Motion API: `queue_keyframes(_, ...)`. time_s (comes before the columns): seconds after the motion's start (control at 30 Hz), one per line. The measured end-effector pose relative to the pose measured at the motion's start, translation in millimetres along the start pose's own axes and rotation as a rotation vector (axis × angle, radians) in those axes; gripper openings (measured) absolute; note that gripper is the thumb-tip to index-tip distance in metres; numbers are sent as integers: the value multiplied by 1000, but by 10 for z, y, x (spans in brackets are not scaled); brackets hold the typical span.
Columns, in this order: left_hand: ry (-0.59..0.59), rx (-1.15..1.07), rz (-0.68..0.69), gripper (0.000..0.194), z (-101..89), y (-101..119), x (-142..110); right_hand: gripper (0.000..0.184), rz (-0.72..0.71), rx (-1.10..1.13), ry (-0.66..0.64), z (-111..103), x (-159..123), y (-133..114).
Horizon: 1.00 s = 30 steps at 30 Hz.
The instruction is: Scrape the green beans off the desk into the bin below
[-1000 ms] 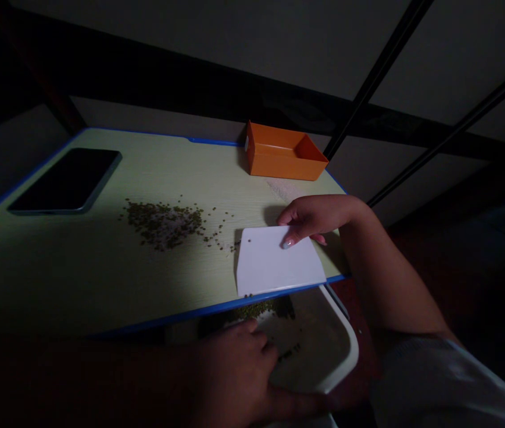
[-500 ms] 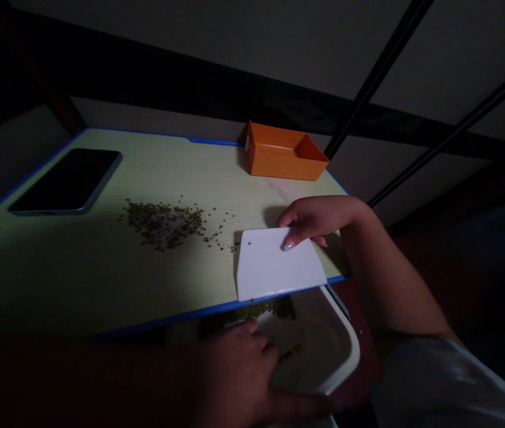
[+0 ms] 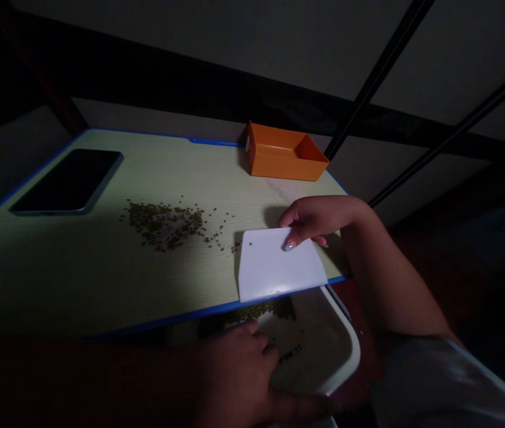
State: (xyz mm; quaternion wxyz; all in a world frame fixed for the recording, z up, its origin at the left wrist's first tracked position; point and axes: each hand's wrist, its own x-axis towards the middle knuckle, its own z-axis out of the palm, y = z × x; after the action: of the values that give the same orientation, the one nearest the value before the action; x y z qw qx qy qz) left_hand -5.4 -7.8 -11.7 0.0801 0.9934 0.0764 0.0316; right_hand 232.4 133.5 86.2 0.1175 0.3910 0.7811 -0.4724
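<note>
Seen from the head camera, where much of the near side is lost in shadow, the right hand (image 3: 308, 223) holds a white scraper (image 3: 279, 267) at the table (image 3: 190, 172). Its grip is closed on the scraper's far edge, with the thumb flat on top and the fingers curled behind or beneath. The scraper is tilted toward the person, and its near edge meets the blue edge (image 3: 207, 311) of the table, just above a pale tub (image 3: 345, 365).

Low in the view, the left hand (image 3: 238, 371) reaches over the near part of the tub, fingers bent and thumb stretched to the right. It is too dark to tell whether that grip has hold of the rim or merely rests there.

As things lie, the work looks partly done. Green beans (image 3: 254, 310) are already in the tub, clustered below the table's edge, with a few dark bits farther down. A larger pile (image 3: 163, 224) of beans mixed with pale grains remains on the table, left of the scraper, and a thin trail of strays runs from it to the scraper's left side. Another patch of pale grains (image 3: 284, 191) lies between the right hand and an orange box (image 3: 285, 163). These seem to be what is left to deal with. A dark tablet (image 3: 67, 184) lies at the far left, well apart from both hands.
</note>
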Motion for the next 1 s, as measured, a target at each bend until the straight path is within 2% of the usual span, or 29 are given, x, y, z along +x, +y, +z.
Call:
queue_keyframes(0.1, -7, 91, 83, 70, -22, -6, 1, 26, 1, 11, 26, -24, -19, 15)
queue_keyframes(0.2, -22, 95, 83, 71, -61, -12, -2, 28, -17, 30, 86, -72, -66, 43)
queue_keyframes(0.33, 32, 77, 105, 77, -74, -31, 2, 32, -58, 83, 214, -152, -136, 124)
queue_keyframes(0.47, 46, 90, 82, 81, -16, -46, 8, 35, -119, 143, 380, -214, -146, 231)
queue_keyframes(0.6, 24, 115, 33, 82, 51, -42, 0, 37, -127, 173, 433, -236, -101, 292)
queue_keyframes(0.67, -17, 121, 17, 77, 57, -39, -10, 38, -121, 185, 438, -232, -71, 303)
queue_keyframes(0.8, -72, 92, 24, 53, 41, -38, -48, 39, -96, 208, 437, -220, -26, 316)
queue_keyframes(0.9, -31, 93, 18, 35, 67, -35, -72, 41, -97, 222, 442, -226, -21, 330)
queue_keyframes(1.0, 12, 120, 7, 27, 127, -28, -54, 42, -111, 227, 455, -246, -31, 351)
